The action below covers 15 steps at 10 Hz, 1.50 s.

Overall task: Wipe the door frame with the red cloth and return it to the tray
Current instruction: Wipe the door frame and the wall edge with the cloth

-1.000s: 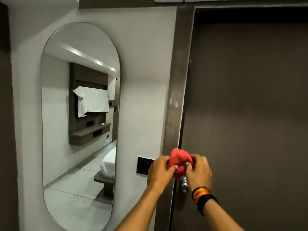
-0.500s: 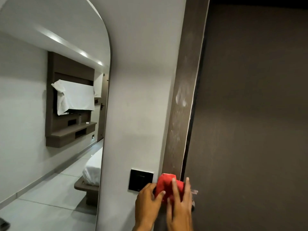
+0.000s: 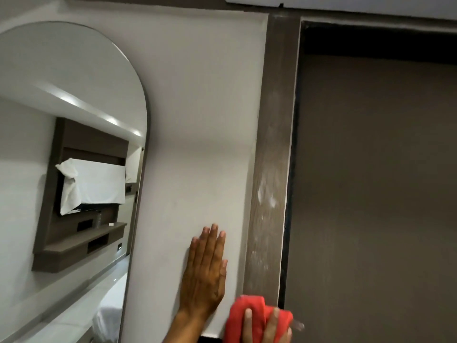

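The right hand [image 3: 265,326] fingers clasp the bunched red cloth [image 3: 249,318] at the door frame [image 3: 269,169] bottom; the left hand [image 3: 205,271] lies flat and open on the wall [image 3: 197,120]. The loose bundle may unfold and miss the white smears higher up.

- White wall [image 3: 197,120], centre of frame: an arched mirror [image 3: 74,95] is mounted on it at the left, and the left hand [image 3: 206,276] lies flat against it, fingers spread upward.
- Brown door frame [image 3: 274,144], right of centre: pale smudges down its face, and at the bottom the red cloth [image 3: 247,315] is against it under the right hand [image 3: 267,330].
- In the mirror, lower left: 1 bed [image 3: 111,315] stands on a pale floor [image 3: 61,325].
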Motion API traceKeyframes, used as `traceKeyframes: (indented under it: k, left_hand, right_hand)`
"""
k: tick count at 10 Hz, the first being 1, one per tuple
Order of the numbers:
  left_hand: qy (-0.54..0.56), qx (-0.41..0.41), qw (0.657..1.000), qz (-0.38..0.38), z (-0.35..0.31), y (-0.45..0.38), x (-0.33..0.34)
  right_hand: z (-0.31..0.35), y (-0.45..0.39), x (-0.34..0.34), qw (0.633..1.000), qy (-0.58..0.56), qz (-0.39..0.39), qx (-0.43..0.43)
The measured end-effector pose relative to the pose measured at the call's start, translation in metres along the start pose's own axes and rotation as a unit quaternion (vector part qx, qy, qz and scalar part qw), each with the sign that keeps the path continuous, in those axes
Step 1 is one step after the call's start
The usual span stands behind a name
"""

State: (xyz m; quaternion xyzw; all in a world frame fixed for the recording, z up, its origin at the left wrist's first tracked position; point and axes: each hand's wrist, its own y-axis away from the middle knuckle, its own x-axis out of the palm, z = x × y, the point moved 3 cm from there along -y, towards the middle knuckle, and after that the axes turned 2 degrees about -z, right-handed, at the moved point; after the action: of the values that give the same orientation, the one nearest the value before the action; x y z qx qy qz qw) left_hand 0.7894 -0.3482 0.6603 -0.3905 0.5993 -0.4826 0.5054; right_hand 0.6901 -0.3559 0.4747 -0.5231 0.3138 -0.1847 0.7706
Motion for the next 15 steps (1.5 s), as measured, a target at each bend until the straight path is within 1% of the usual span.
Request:
traceKeyframes:
  k: [1, 2, 3, 4, 5, 6, 7, 8, 9, 10, 11, 12, 13, 14, 15]
  left_hand:
    - [-0.068, 0.015, 0.995, -0.077, 0.010, -0.016, 0.010]
    - [-0.044, 0.023, 0.999, 0.002, 0.008, -0.013, 0.016]
    - [-0.071, 0.026, 0.997, 0.008, 0.010, -0.013, 0.016]
    - [-0.057, -0.004, 0.998, 0.010, 0.005, -0.021, 0.010]
    - [-0.002, 0.004, 1.000, 0.021, -0.010, -0.039, 0.007]
    - [-0.015, 0.025, 0.999, 0.013, -0.016, -0.051, 0.013]
    - [-0.026, 0.034, 0.999, 0.019, -0.014, -0.049, 0.016]
    - [-0.024, 0.040, 0.999, 0.020, -0.014, -0.046, 0.017]
    - [-0.032, 0.040, 0.998, 0.021, -0.016, -0.045, 0.016]
    - [-0.038, 0.032, 0.998, 0.024, -0.017, -0.048, 0.013]
    - [-0.045, 0.034, 0.998, 0.033, -0.020, -0.049, 0.010]
    - [-0.052, 0.051, 0.997, 0.004, -0.019, -0.048, 0.014]
    - [-0.076, 0.063, 0.995, -0.020, -0.012, -0.050, 0.020]
    - [-0.095, 0.063, 0.993, -0.038, -0.012, -0.051, 0.025]
    - [-0.094, 0.070, 0.992, -0.056, -0.012, -0.055, 0.024]
  right_hand:
    - [0.012, -0.152, -0.052, 0.988, 0.134, 0.067, 0.025]
    - [0.035, -0.234, -0.108, 0.989, 0.148, -0.010, -0.006]
    - [0.067, -0.319, -0.131, 0.987, 0.146, -0.045, -0.057]
    - [0.081, -0.419, -0.157, 0.987, 0.138, -0.056, -0.060]
    - [0.101, -0.496, -0.180, 0.986, 0.142, -0.063, -0.065]
    - [0.116, -0.558, -0.196, 0.986, 0.146, -0.054, -0.055]
    - [0.123, -0.587, -0.206, 0.984, 0.165, -0.048, -0.055]
    - [0.119, -0.573, -0.207, 0.986, 0.151, -0.041, -0.057]
    - [0.105, -0.523, -0.193, 0.987, 0.126, -0.060, -0.077]
    - [0.091, -0.463, -0.174, 0.988, 0.127, -0.048, -0.073]
    - [0.088, -0.458, -0.176, 0.989, 0.125, -0.037, -0.065]
    - [0.100, -0.507, -0.193, 0.988, 0.131, -0.041, -0.067]
    - [0.120, -0.579, -0.211, 0.989, 0.140, -0.042, -0.040]
    - [0.141, -0.631, -0.227, 0.990, 0.139, -0.014, 0.001]
    - [0.148, -0.645, -0.234, 0.989, 0.146, -0.006, 0.007]
